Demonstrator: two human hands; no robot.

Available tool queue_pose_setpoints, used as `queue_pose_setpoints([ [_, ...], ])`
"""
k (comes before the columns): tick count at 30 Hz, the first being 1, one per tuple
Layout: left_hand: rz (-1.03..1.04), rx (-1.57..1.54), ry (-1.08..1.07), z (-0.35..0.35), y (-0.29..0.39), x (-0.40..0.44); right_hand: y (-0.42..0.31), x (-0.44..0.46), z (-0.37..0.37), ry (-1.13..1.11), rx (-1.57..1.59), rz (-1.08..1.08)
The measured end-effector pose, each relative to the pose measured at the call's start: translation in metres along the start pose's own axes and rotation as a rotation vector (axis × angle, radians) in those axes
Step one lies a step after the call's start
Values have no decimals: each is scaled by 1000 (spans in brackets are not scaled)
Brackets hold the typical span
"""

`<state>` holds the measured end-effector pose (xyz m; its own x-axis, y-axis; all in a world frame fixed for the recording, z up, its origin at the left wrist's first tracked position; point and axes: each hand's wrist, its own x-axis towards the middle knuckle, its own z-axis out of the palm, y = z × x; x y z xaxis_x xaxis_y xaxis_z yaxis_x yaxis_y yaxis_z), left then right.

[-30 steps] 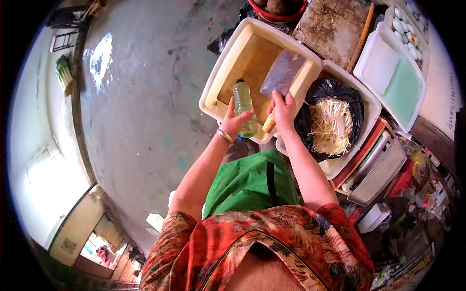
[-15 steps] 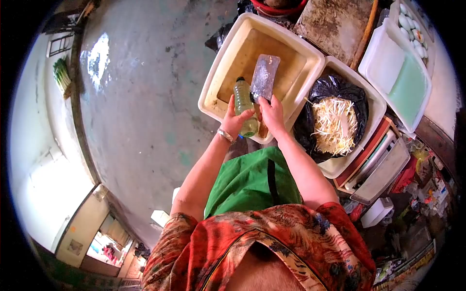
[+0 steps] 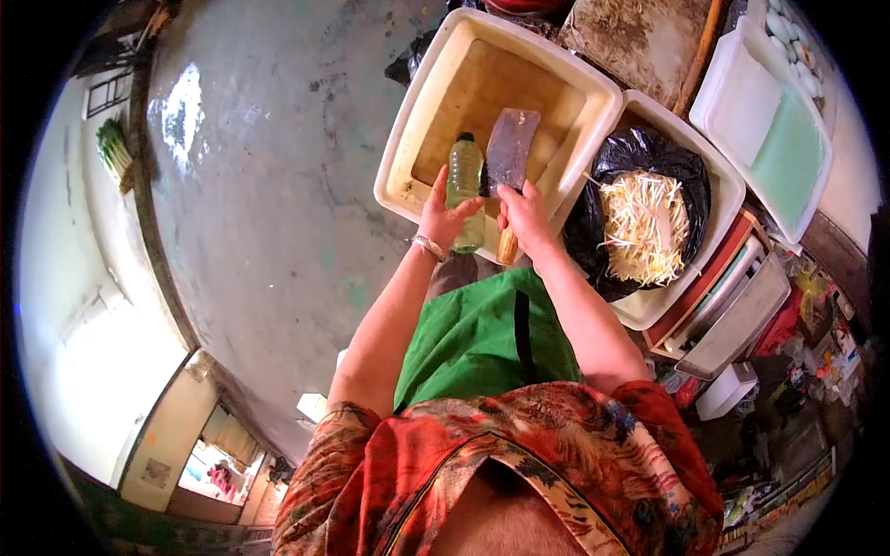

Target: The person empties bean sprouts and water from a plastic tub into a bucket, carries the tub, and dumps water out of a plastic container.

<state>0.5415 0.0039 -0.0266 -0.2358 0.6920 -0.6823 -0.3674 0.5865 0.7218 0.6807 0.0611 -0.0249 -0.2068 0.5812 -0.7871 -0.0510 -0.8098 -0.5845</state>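
My left hand (image 3: 445,215) is wrapped round a clear plastic bottle (image 3: 465,176) with a dark cap and pale greenish contents, held upright. Just to its right, my right hand (image 3: 526,215) grips a cleaver (image 3: 512,148) where the blade meets its wooden handle; the broad grey blade points away from me. Both things are over the near side of a cream plastic tub (image 3: 394,153), which has a brownish wet bottom. Bottle and blade are close together; whether they touch I cannot tell.
On the right, bean sprouts (image 3: 644,227) fill a black bag (image 3: 691,167) inside a second tub (image 3: 728,190). Beyond are a stained board (image 3: 640,46), a white container with green contents (image 3: 779,167) and pale eggs (image 3: 783,28). Green vegetables (image 3: 113,153) lie by the left wall.
The cleaver has swung from tilting right to nearly straight ahead, closer to the bottle. My right hand has moved slightly left. The bottle is still in my left hand, now more upright.
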Motion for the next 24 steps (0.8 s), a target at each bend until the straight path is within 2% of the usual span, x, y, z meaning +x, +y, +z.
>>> queue_pose_setpoints([
  [2,-8,13,1,-1,-2,3,0,-3,0,8,-5,32],
  [4,83,86,17,-2,-10,6,0,-3,0,18,-14,62],
  [8,29,-1,-3,1,-6,-3,3,-4,-5,17,-70,-23],
  [10,-105,-194,14,1,-4,-6,1,-1,-7,3,-100,-53],
  [12,-95,-202,15,3,-6,-7,-2,3,-4,39,-252,-121],
  [16,-102,-239,36,6,-4,-11,-9,4,0,19,-212,-117],
  [20,-159,-275,42,11,0,-10,-10,1,6,100,-262,-100],
  [22,-110,-301,13,12,3,-7,-6,7,9,117,-308,-92],
  [24,-137,-303,75,13,3,-9,-4,16,14,247,-608,-437],
])
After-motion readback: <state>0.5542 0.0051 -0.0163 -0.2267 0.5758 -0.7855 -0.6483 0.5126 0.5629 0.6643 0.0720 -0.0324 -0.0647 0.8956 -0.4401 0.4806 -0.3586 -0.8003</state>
